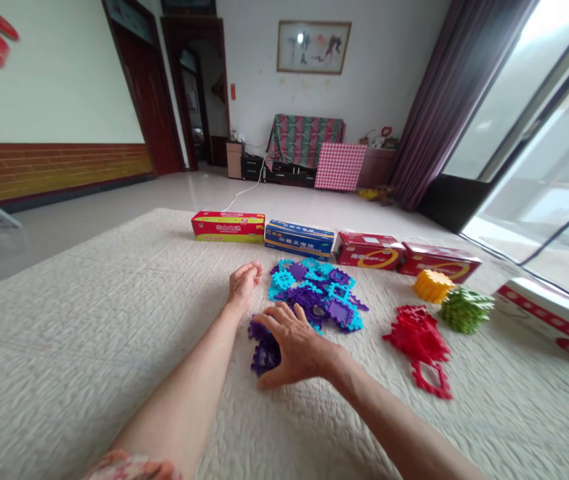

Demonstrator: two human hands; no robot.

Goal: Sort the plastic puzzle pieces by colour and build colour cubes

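Note:
A loose pile of purple and light blue toothed plastic pieces [314,293] lies on the cream quilted cover. Beside its left edge is my left hand [245,283], its fingers curled together; whatever they may hold is hidden. My right hand [292,343] reaches over a smaller group of dark purple pieces [264,353] nearer to me, with fingers spread and thumb apart, partly covering them. To the right, red pieces [419,337] lie in a heap, with a stack of yellow pieces [433,286] and a stack of green pieces [466,310] behind them.
Behind the pieces stands a row of boxes: a red and green one [228,227], a blue one [299,240] and two dark red ones [369,251]. A white and red box [554,317] sits at the far right. The quilted cover [89,320] extends left.

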